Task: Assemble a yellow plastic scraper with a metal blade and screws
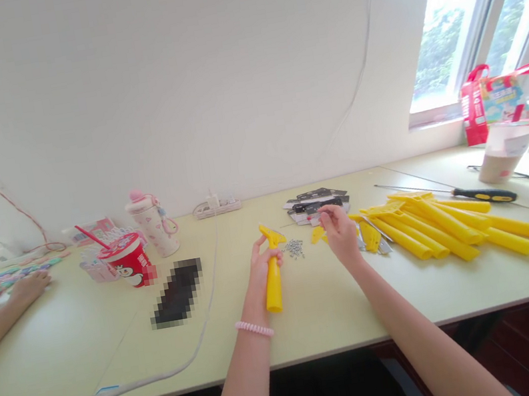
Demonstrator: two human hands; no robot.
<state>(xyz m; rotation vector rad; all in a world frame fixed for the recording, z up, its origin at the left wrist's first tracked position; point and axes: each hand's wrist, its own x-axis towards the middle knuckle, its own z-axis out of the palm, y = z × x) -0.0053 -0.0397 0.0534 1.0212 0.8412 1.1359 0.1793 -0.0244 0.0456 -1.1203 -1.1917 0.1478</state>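
My left hand is wrapped round a yellow scraper handle, its wide head pointing away from me and its round end towards me. My right hand is closed in a pinch above the table; whatever sits between its fingertips is too small to make out. Between the two hands lies a small heap of metal screws or nuts. Beside and partly behind my right hand are small yellow plates and metal blades. Black-and-white flat packs lie just beyond it.
Several yellow handles are piled on the right, with a long screwdriver behind. Drink cups stand far right. Leftward are a blurred dark object, a red cup, a bottle, a white cable and another person's hand.
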